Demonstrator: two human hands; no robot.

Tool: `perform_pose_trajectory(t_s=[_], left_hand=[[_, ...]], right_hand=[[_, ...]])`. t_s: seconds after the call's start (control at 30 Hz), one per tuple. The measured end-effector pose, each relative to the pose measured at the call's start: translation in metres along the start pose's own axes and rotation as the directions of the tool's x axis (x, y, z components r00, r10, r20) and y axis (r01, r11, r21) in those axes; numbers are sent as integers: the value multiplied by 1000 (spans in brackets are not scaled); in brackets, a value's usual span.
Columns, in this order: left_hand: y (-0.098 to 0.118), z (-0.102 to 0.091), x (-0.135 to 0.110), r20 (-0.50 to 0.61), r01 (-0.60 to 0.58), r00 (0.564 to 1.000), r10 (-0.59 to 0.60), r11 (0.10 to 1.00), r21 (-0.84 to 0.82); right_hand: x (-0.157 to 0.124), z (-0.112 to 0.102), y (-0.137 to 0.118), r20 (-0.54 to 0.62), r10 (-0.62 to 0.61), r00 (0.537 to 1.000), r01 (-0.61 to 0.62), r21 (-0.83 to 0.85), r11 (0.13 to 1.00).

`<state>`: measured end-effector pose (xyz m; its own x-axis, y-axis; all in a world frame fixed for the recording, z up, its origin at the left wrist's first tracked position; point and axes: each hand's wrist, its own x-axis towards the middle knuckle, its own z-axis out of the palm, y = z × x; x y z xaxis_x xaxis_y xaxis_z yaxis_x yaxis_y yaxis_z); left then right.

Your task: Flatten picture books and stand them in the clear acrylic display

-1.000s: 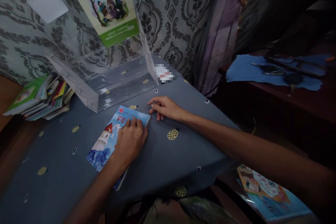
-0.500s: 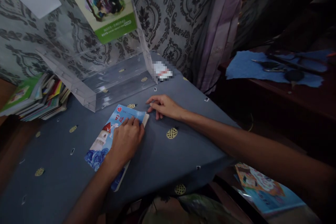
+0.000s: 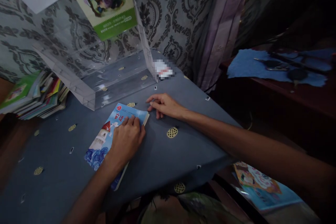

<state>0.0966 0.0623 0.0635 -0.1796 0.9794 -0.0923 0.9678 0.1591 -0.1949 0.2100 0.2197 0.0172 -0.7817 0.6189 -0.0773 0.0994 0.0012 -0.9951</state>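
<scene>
Dark tablecloth [image 3: 154,155], blue book [image 3: 106,133]: "安徒"

A closed blue book [image 3: 109,136] lies flat, cover up, under the left hand [image 3: 127,135]. Red lettering [image 3: 117,117] sits beside the fingertips [image 3: 126,120], a round red emblem [image 3: 119,107] beyond them; a red-roofed white building [image 3: 101,138] and dark-blue swirls [image 3: 96,156] show left of the hand, pale page edges [image 3: 146,119] right.

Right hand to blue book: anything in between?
Nothing visible stands between the right hand and the nearest corner of the blue book. The left hand lies on the book, though, covering part of its front.
</scene>
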Motion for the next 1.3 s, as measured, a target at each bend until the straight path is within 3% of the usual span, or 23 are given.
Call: perform_pose_trajectory(t_s=[0.23, 0.43, 0.63, 0.73, 1.0, 1.3], left_hand=[[-1, -2, 0, -7, -5, 1000, 5, 1000, -8], [0, -1, 0, 17, 1, 1000, -1, 1000, 1], [-6, 3, -4, -20, -5, 1000, 4, 999, -43], [-18, 2, -4, -60, -27, 998, 20, 994, -110], [-63, -1, -4, 75, 225, 973, -218, 969, -102], [-78, 4, -2, 58, 291, 956, -287, 953, -84]], right_hand=[[1, 0, 1, -25, -23, 999, 23, 1, 1000], [-1, -2, 0, -50, -134, 990, 136, 39, 990], [-7, 3, 1, 174, -174, 969, 177, -4, 984], [-9, 7, 3, 208, -174, 963, 198, -102, 975], [-14, 12, -1, 137, -205, 969, 240, -324, 915], [-9, 14, -2, 118, -255, 960, 281, -391, 877]])
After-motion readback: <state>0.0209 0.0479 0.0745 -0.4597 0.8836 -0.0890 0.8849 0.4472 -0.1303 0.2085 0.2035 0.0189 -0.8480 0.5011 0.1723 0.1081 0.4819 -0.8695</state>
